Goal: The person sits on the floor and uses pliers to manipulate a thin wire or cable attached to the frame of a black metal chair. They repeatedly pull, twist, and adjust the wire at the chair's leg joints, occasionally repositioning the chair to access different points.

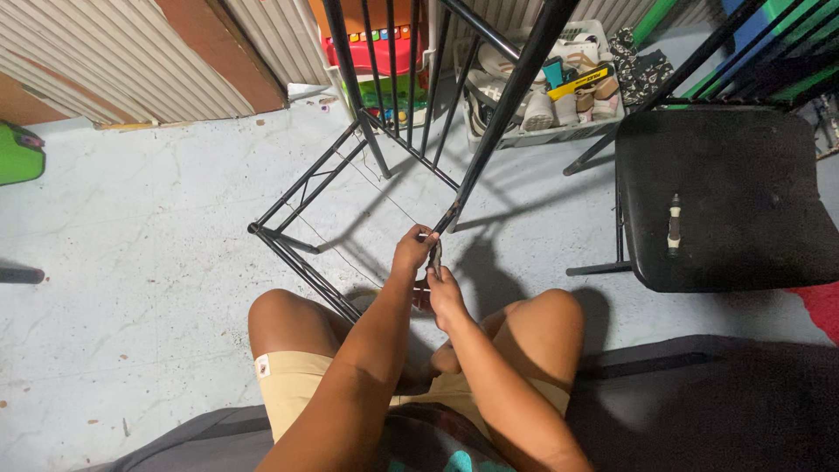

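floor [131, 227]: pale painted concrete, scuffed and speckled, under my knees.
metal frame [301, 188]: black, its low corner rests on the floor ahead of me.
chair [725, 197]: black, stands on the floor to my right; a small tool [674, 225] lies on its seat.
basket [559, 133]: white, sits on the floor beyond the frame, full of odds and ends.
mat [699, 402]: dark, spread on the floor where I sit.

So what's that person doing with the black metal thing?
A seated person has both hands on a black metal frame that stands on the pale floor. The left hand grips a bar's lower end, and the right hand sits just beneath it. A small tool lies untouched on the black chair beside them.
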